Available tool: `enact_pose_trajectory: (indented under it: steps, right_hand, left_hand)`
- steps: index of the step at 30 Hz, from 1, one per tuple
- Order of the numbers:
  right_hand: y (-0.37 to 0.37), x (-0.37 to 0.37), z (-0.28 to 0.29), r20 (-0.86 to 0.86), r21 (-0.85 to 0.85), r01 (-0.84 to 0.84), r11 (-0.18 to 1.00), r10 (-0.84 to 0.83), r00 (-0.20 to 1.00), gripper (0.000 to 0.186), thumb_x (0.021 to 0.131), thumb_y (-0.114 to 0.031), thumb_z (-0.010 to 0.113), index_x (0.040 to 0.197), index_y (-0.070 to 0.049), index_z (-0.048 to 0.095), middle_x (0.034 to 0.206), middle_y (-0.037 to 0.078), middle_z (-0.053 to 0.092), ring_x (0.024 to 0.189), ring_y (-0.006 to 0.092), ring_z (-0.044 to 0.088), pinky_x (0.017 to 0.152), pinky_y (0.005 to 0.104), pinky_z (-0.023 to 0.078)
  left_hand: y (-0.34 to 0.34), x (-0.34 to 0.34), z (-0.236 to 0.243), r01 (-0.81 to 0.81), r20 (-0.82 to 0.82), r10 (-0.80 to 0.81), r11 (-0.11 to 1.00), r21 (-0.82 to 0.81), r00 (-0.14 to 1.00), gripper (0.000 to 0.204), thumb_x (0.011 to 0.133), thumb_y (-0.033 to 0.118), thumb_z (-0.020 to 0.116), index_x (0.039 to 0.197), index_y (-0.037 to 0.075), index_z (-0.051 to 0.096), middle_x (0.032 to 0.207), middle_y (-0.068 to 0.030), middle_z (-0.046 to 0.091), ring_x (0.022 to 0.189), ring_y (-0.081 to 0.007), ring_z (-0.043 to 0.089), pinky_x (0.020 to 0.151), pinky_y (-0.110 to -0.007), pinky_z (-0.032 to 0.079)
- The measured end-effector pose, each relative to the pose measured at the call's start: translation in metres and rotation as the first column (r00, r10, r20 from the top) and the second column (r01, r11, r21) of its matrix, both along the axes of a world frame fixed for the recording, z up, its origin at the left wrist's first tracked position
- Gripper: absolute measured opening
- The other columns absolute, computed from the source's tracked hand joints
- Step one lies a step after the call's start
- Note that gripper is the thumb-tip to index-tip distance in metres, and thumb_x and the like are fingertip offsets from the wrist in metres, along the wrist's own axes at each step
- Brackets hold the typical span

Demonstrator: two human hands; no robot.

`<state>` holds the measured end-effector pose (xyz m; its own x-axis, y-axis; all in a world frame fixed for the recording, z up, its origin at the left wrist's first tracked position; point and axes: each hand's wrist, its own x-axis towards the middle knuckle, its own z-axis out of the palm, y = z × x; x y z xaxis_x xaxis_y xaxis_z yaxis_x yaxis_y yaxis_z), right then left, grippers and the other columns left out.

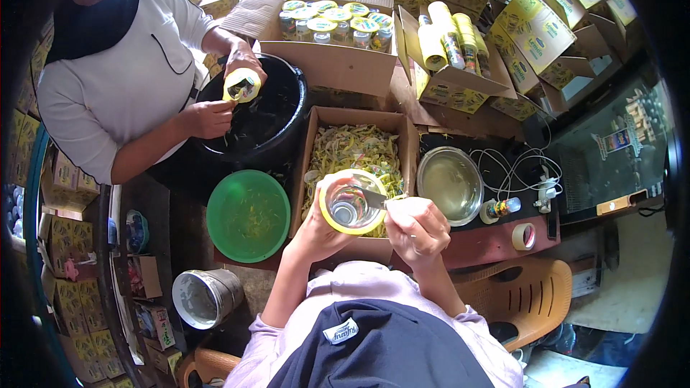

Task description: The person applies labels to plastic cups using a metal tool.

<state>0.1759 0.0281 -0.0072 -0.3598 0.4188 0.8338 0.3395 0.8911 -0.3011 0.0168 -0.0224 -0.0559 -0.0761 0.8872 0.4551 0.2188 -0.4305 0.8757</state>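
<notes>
My left hand (314,236) is wrapped round a clear plastic cup (346,212) with a yellow rim, its mouth turned up toward me. My right hand (418,230) grips a knife whose flat metal blade (371,198) reaches into the cup's mouth at the rim. The knife's handle is hidden in my fingers. Both hands are above the near part of an open cardboard box (412,145) filled with yellow-green strips and scraps. A clear bowl (476,185) of cloudy liquid stands to the right of the box.
A green basin (228,233) with loose strips sits left. Behind it, a co-worker (129,65) holds a similar yellow-rimmed cup (243,85) over a black tub (302,97). Lidded cups (321,26) fill a back carton. Tape (524,236), cables (507,165) and a small bottle (504,206) lie right.
</notes>
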Motion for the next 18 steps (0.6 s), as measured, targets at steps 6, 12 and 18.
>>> enact_pose_trajectory:
  steps: [6,12,18]
  right_hand:
    - [0.003,0.0,0.001,-0.039,-0.023,-0.048,0.999,0.047,0.998,0.022,0.056,0.009,0.065,0.073,-0.004,0.061,0.07,0.007,0.059,0.063,0.0214,0.059,0.055,0.0288,0.05]
    - [0.006,0.005,-0.004,-0.054,-0.02,-0.028,0.999,0.027,0.998,0.022,0.056,0.008,0.066,0.073,-0.004,0.061,0.07,0.007,0.059,0.063,0.0212,0.06,0.056,0.0287,0.05]
    - [0.01,0.005,-0.004,-0.215,-0.217,-0.091,0.972,0.043,0.976,0.022,0.057,0.008,0.067,0.074,-0.005,0.061,0.07,0.008,0.06,0.061,0.0199,0.06,0.055,0.0275,0.049]
  left_hand:
    - [-0.003,0.001,-0.002,0.025,0.052,-0.022,0.999,-0.045,0.998,0.073,0.064,0.005,0.073,0.122,0.003,0.029,0.117,-0.0133,0.04,0.104,-0.0205,0.049,0.088,-0.031,0.042]
    - [0.001,0.004,0.001,0.079,0.05,-0.077,0.996,-0.029,0.996,0.073,0.063,0.003,0.073,0.123,0.003,0.03,0.118,-0.0123,0.04,0.107,-0.0204,0.048,0.09,-0.032,0.041]
    - [-0.001,0.009,0.001,0.123,0.21,-0.097,0.986,-0.116,0.973,0.071,0.064,0.006,0.072,0.122,0.001,0.033,0.118,-0.014,0.041,0.107,-0.0229,0.048,0.091,-0.032,0.039]
